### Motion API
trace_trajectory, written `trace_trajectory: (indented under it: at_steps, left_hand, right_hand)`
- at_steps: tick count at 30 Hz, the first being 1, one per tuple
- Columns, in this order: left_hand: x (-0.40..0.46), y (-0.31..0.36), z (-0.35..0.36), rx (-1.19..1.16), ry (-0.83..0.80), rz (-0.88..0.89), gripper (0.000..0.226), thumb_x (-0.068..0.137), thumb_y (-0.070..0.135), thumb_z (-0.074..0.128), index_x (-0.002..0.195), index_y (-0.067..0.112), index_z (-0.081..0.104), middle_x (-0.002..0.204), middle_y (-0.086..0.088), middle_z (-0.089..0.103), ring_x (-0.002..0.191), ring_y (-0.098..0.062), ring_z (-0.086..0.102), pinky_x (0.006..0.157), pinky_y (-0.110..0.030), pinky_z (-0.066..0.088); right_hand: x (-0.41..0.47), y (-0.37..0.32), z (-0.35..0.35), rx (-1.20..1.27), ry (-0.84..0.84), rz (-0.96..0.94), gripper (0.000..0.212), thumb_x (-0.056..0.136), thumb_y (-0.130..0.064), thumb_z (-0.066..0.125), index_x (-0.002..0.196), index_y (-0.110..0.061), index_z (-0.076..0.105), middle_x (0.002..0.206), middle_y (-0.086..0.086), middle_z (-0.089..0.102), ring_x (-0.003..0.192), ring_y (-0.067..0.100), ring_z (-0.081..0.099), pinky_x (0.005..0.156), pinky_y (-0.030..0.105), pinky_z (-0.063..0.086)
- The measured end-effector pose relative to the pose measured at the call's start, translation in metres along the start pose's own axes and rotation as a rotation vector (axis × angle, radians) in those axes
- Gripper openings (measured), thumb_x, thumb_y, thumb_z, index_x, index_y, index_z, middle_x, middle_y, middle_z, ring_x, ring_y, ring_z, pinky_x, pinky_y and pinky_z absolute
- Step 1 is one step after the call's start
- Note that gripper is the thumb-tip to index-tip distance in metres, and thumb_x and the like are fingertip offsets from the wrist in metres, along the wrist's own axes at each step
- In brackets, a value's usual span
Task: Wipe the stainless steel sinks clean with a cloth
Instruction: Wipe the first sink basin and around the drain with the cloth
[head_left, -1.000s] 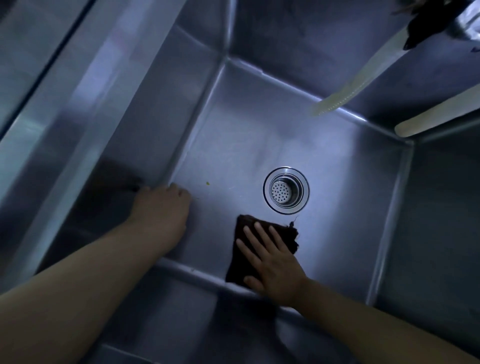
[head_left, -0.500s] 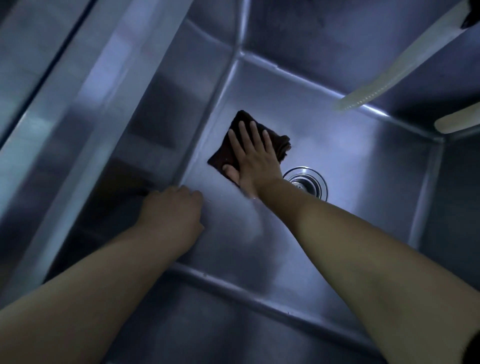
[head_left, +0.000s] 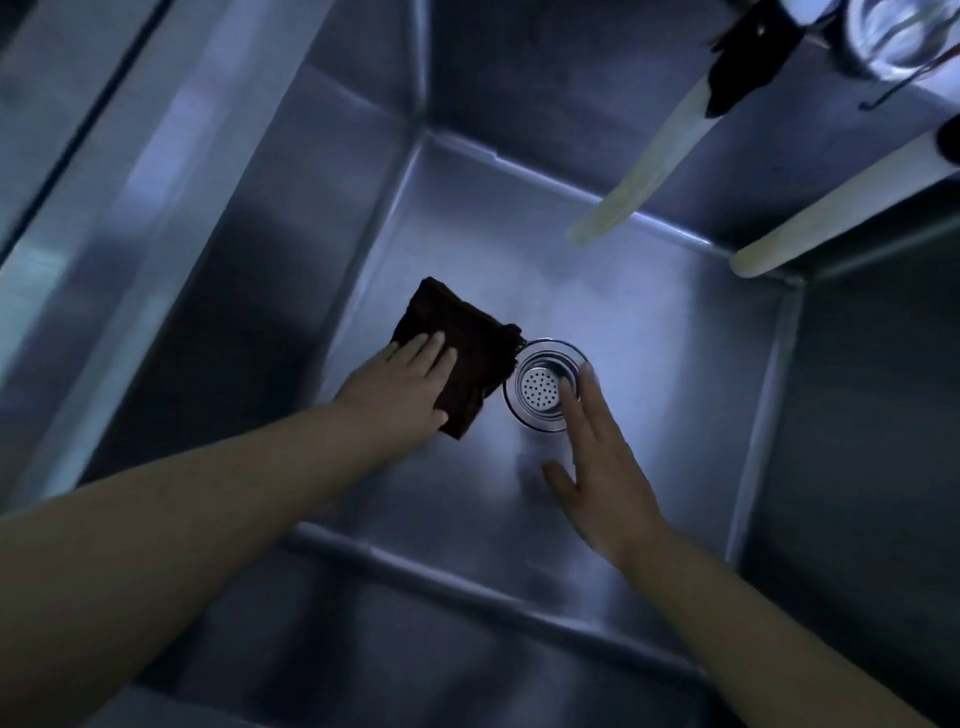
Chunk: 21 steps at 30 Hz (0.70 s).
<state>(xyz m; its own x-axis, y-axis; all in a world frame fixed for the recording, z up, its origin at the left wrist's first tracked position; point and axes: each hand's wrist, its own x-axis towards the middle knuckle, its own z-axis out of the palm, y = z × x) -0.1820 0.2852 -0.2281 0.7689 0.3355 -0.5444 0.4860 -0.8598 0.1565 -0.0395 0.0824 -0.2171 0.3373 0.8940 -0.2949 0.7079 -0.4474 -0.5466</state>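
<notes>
A deep stainless steel sink (head_left: 649, 332) fills the view, with a round perforated drain strainer (head_left: 543, 387) in its floor. A dark folded cloth (head_left: 462, 338) lies flat on the floor just left of the drain. My left hand (head_left: 402, 392) presses on the cloth's near edge with straight fingers. My right hand (head_left: 597, 462) hovers flat and empty over the floor, its fingertips reaching the drain's right rim.
Two pale hoses (head_left: 639, 176) (head_left: 841, 208) hang down from the upper right over the sink's back corner. A glass-like round object (head_left: 898, 36) sits at the top right. The sink's broad steel rim (head_left: 130, 218) runs along the left.
The cloth has passed from my right hand to my left hand. My left hand moved from the left wall onto the cloth; my right hand drew back beside the drain.
</notes>
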Motion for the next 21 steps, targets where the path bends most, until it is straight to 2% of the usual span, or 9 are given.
trace_trajectory:
  at_steps: [3,6,8,10,13,16,17,19,21]
  left_hand:
    - [0.040,0.003,0.014,0.119,0.181,0.090,0.072,0.097,0.048,0.026,0.149,0.010,-0.006,0.158,-0.010,-0.012,0.145,-0.021,-0.013,0.117,-0.038,-0.011]
    - [0.062,0.003,0.032,0.128,0.233,0.082,0.076,0.093,0.055,0.024,0.150,0.012,-0.003,0.159,-0.008,-0.005,0.145,-0.021,-0.011,0.117,-0.043,-0.012]
    - [0.062,0.001,0.039,0.098,0.279,0.070,0.077,0.091,0.055,0.027,0.150,0.010,0.007,0.158,-0.010,0.006,0.146,-0.024,-0.001,0.117,-0.047,-0.007]
    - [0.048,-0.005,0.047,0.073,0.278,0.069,0.075,0.090,0.053,0.033,0.148,0.007,0.019,0.156,-0.014,0.017,0.145,-0.028,0.012,0.117,-0.050,0.001]
    - [0.010,-0.023,0.064,0.099,0.243,0.053,0.074,0.084,0.046,0.057,0.138,-0.002,0.039,0.147,-0.023,0.035,0.137,-0.037,0.031,0.112,-0.058,0.014]
    - [-0.019,-0.043,0.069,0.165,0.215,0.039,0.067,0.081,0.043,0.054,0.127,-0.005,0.053,0.135,-0.029,0.047,0.126,-0.045,0.044,0.102,-0.064,0.027]
    - [-0.021,-0.046,0.069,0.174,0.208,0.032,0.068,0.080,0.042,0.059,0.129,-0.004,0.051,0.136,-0.029,0.046,0.127,-0.046,0.043,0.103,-0.063,0.027]
    - [-0.016,-0.047,0.067,0.147,0.188,-0.002,0.080,0.079,0.041,0.069,0.140,-0.001,0.038,0.146,-0.027,0.032,0.137,-0.043,0.028,0.112,-0.055,0.014]
    - [0.000,-0.049,0.062,0.153,0.199,-0.019,0.084,0.085,0.045,0.060,0.147,0.005,0.020,0.154,-0.022,0.014,0.144,-0.037,0.009,0.116,-0.047,-0.002]
  right_hand:
    - [-0.027,0.004,-0.013,0.030,0.005,0.077,0.088,0.089,-0.015,0.061,0.146,-0.039,0.000,0.153,-0.023,-0.022,0.145,0.002,-0.005,0.114,0.030,0.026]
    - [-0.041,0.011,-0.018,0.045,0.053,0.117,0.078,0.088,-0.014,0.063,0.147,-0.035,0.016,0.154,-0.025,-0.016,0.145,0.001,-0.004,0.113,0.036,0.030]
    - [-0.045,0.013,-0.018,0.066,0.058,0.164,0.074,0.088,-0.013,0.063,0.147,-0.033,0.022,0.154,-0.027,-0.015,0.144,0.000,-0.005,0.113,0.042,0.031]
    - [-0.046,0.010,-0.019,0.078,0.044,0.204,0.074,0.089,-0.013,0.063,0.145,-0.036,0.021,0.153,-0.029,-0.016,0.144,-0.001,-0.005,0.111,0.043,0.034]
    - [-0.044,0.004,-0.022,0.105,-0.003,0.241,0.075,0.089,-0.014,0.062,0.144,-0.040,0.020,0.151,-0.032,-0.018,0.141,-0.008,-0.007,0.106,0.041,0.040]
    - [-0.043,-0.002,-0.030,0.103,-0.060,0.245,0.071,0.090,-0.019,0.060,0.147,-0.037,0.021,0.152,-0.030,-0.018,0.138,-0.013,-0.011,0.108,0.038,0.038]
    - [-0.044,-0.003,-0.034,0.099,-0.067,0.245,0.070,0.091,-0.019,0.060,0.148,-0.035,0.023,0.152,-0.029,-0.017,0.139,-0.012,-0.011,0.109,0.037,0.037]
    - [-0.049,-0.003,-0.042,0.105,-0.056,0.256,0.068,0.090,-0.019,0.060,0.148,-0.032,0.026,0.153,-0.028,-0.012,0.140,-0.010,-0.006,0.109,0.035,0.036]
    - [-0.055,-0.001,-0.049,0.125,-0.031,0.297,0.067,0.090,-0.018,0.061,0.147,-0.032,0.028,0.153,-0.028,-0.008,0.143,-0.003,0.009,0.108,0.033,0.036]
